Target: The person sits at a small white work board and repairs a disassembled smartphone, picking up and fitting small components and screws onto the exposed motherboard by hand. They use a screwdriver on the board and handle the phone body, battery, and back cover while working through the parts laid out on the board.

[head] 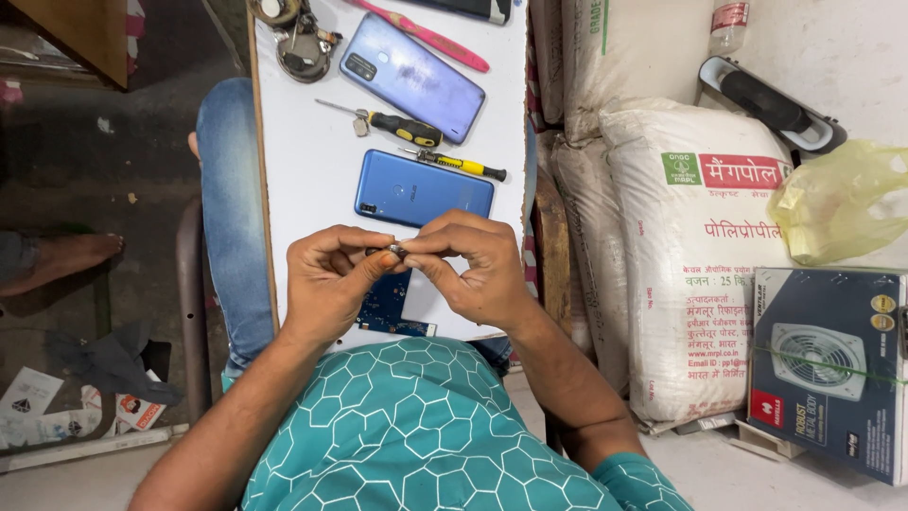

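Observation:
My left hand (331,279) and my right hand (473,265) meet over the near end of a white board (303,180) on my lap. Both pinch a small dark metal part (394,251) between thumb and fingertips. Just beyond the hands a blue phone (424,187) lies back up. A blue circuit board (390,308) shows under my hands on the board.
Further off lie a second, larger blue phone (411,76), two yellow-and-black screwdrivers (402,125), a pink tool (430,38) and a metal stand (301,43). White sacks (690,246), a yellow plastic bag (837,199) and a boxed fan (828,364) stand at the right. Someone's bare foot (66,260) rests at left.

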`<control>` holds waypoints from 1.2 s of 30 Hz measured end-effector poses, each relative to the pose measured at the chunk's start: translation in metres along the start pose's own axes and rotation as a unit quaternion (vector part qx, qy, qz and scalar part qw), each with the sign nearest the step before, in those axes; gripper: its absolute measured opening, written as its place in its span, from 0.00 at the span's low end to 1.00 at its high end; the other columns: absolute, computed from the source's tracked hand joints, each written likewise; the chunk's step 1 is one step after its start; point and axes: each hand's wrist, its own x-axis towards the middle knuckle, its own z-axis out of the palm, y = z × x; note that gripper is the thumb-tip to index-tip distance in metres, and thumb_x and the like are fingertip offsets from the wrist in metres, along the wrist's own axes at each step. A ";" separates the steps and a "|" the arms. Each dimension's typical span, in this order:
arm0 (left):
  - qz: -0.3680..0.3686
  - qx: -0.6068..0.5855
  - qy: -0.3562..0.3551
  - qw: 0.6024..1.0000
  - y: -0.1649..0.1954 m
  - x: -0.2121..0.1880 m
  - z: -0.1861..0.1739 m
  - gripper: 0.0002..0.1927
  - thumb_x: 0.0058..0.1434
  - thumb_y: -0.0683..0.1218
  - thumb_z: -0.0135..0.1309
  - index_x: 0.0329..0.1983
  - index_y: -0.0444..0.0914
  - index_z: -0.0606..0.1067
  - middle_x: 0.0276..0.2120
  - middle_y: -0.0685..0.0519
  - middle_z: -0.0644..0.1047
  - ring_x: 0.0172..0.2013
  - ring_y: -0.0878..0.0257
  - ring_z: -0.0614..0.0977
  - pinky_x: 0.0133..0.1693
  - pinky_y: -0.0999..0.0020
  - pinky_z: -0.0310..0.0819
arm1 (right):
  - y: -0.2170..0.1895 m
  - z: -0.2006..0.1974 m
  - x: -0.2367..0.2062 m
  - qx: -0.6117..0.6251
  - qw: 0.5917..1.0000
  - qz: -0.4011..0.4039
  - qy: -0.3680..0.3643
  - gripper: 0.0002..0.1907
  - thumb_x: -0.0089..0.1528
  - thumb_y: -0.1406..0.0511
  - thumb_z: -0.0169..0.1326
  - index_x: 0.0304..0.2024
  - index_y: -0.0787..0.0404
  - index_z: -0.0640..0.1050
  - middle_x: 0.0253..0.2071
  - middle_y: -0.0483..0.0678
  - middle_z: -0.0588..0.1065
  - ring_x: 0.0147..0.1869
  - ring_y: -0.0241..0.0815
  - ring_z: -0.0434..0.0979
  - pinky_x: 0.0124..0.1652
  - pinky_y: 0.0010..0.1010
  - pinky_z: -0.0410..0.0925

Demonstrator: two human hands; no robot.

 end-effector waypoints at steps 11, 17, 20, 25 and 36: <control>-0.010 -0.031 0.005 0.999 0.014 0.003 0.003 0.14 0.65 0.38 0.58 0.53 0.28 0.76 0.43 0.41 0.83 0.42 0.58 0.87 0.47 0.66 0.87 | 0.024 0.010 -0.018 0.162 0.978 0.067 0.112 0.07 0.69 0.73 0.56 0.49 0.70 0.78 0.42 0.51 0.77 0.47 0.40 0.84 0.48 0.29 0.80; -0.034 -0.015 0.010 0.999 0.014 0.002 -0.002 0.16 0.65 0.41 0.58 0.53 0.28 0.76 0.41 0.40 0.83 0.40 0.57 0.88 0.44 0.65 0.88 | 0.029 0.015 -0.021 0.215 0.967 0.081 0.115 0.06 0.70 0.70 0.55 0.47 0.68 0.76 0.42 0.52 0.77 0.48 0.40 0.83 0.47 0.30 0.80; -0.053 -0.022 0.017 0.998 0.013 0.003 -0.004 0.16 0.65 0.44 0.58 0.52 0.28 0.77 0.40 0.40 0.84 0.39 0.57 0.88 0.43 0.65 0.87 | 0.028 0.018 -0.022 0.208 0.968 0.081 0.115 0.06 0.70 0.70 0.55 0.47 0.68 0.76 0.42 0.51 0.77 0.49 0.40 0.83 0.46 0.30 0.80; -0.082 -0.045 0.034 0.995 0.012 0.005 -0.007 0.19 0.65 0.49 0.58 0.49 0.28 0.78 0.39 0.39 0.84 0.37 0.58 0.88 0.41 0.67 0.87 | 0.028 0.021 -0.021 0.211 0.968 0.079 0.108 0.06 0.70 0.70 0.55 0.47 0.68 0.76 0.43 0.52 0.78 0.49 0.40 0.82 0.45 0.30 0.79; -0.101 -0.054 0.048 0.992 0.006 0.003 -0.010 0.18 0.67 0.50 0.55 0.48 0.30 0.78 0.37 0.42 0.84 0.36 0.60 0.87 0.40 0.68 0.85 | 0.030 0.024 -0.026 0.180 0.977 0.083 0.083 0.06 0.70 0.69 0.55 0.48 0.67 0.77 0.41 0.53 0.80 0.44 0.39 0.83 0.44 0.29 0.79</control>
